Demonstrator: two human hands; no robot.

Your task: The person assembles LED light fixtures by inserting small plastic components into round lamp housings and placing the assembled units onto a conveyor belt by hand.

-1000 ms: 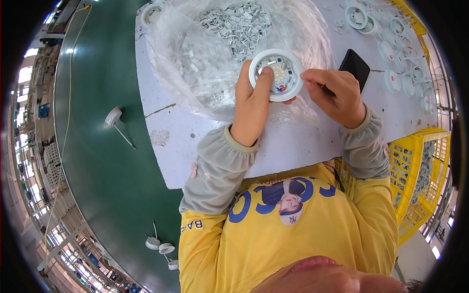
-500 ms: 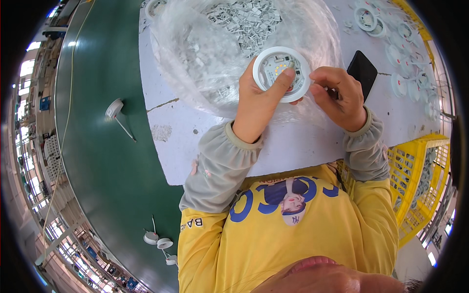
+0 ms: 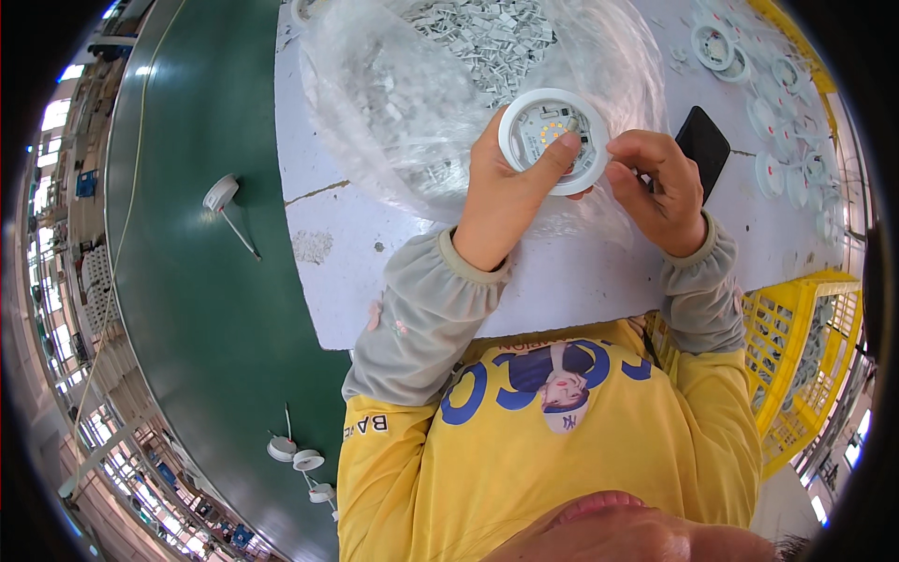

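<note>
My left hand [image 3: 510, 192] grips a round white lamp housing [image 3: 552, 139] with a small circuit board and yellow dots inside, thumb pressed on its inner face. My right hand [image 3: 658, 187] touches the housing's right rim with pinched fingertips; what it pinches is too small to tell. Both hands hover over a clear plastic bag [image 3: 421, 94] full of small grey metal parts [image 3: 492, 37] on the white table [image 3: 562, 281].
A black phone [image 3: 704, 142] lies right of my hands. Several white round housings [image 3: 777, 103] are spread at the far right. A yellow crate [image 3: 796, 356] stands at the table's right edge. A green conveyor belt [image 3: 197, 281] on the left carries white lamp parts [image 3: 222, 195].
The housing has shifted slightly up and right in my left hand, and my right hand has closed in on its right rim.
</note>
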